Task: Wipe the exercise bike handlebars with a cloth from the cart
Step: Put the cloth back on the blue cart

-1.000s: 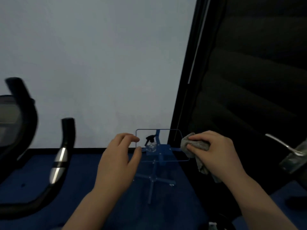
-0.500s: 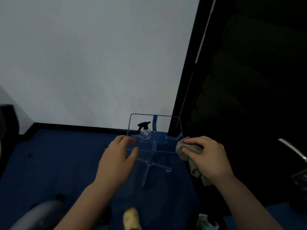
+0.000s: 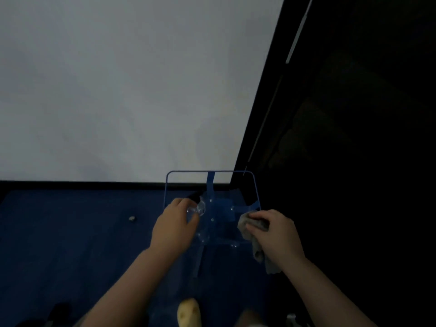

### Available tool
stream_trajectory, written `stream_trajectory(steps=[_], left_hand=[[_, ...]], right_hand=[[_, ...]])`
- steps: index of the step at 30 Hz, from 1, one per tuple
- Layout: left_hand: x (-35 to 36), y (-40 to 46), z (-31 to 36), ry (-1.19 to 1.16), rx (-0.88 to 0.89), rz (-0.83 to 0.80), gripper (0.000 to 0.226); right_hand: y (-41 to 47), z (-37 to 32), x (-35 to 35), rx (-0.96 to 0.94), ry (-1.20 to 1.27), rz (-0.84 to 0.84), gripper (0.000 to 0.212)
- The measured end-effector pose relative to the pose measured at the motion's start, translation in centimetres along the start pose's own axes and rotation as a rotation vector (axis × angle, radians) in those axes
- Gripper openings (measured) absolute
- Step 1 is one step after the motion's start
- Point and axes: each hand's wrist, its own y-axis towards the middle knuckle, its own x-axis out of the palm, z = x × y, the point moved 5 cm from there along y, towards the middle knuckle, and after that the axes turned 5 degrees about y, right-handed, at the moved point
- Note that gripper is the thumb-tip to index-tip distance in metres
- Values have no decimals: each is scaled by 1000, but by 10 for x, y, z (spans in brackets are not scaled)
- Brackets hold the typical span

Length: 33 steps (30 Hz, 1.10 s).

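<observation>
The right hand [image 3: 276, 237] grips a grey cloth [image 3: 256, 241]: its fingers are curled over the bunched top of the cloth, and the rest of the fabric hangs down below the palm toward the wrist. The cloth is held just over the right edge of the cart [image 3: 212, 180], a clear tray with a thin blue rim and blue crossed struts under it, standing on the dark blue floor [image 3: 70, 232] near the wall [image 3: 118, 90].

The left hand [image 3: 174, 227] is at the left side of the cart, its fingers curled round a clear spray bottle [image 3: 197, 207]. The bottle's round glass body shows just past the fingertips, and its black trigger head [image 3: 194, 196] sticks out above them. How firmly this grip has closed on the bottle cannot be told, since the back of the hand hides the thumb and most of the fingers, but the fingers touch the glass and bend round it.

A small pale speck [image 3: 132, 218] lies on the floor to the left of the cart, well apart from it. To the right of the wall stands a dark panel [image 3: 354, 138], too dim to make out. The bike's handlebars are out of view.
</observation>
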Motion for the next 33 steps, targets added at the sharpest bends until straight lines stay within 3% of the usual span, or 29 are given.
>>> stream_trajectory(steps=[8, 17, 21, 25, 28, 33], left_hand=[[79, 56, -41, 3, -170, -155, 26], [140, 74, -119, -34, -405, -159, 23], [152, 76, -134, -34, -417, -123, 20], [158, 73, -142, -60, -446, -113, 21], [153, 73, -140, -65, -444, -102, 22], [111, 79, -133, -71, -430, -58, 22]], right_hand=[[57, 63, 74, 213, 14, -117, 25], [154, 100, 155, 195, -23, -218, 28], [185, 111, 188, 203, -44, -237, 35], [186, 127, 214, 290, -49, -380, 45], [182, 128, 210, 292, -63, -398, 49], [179, 103, 181, 241, -87, -383, 39]])
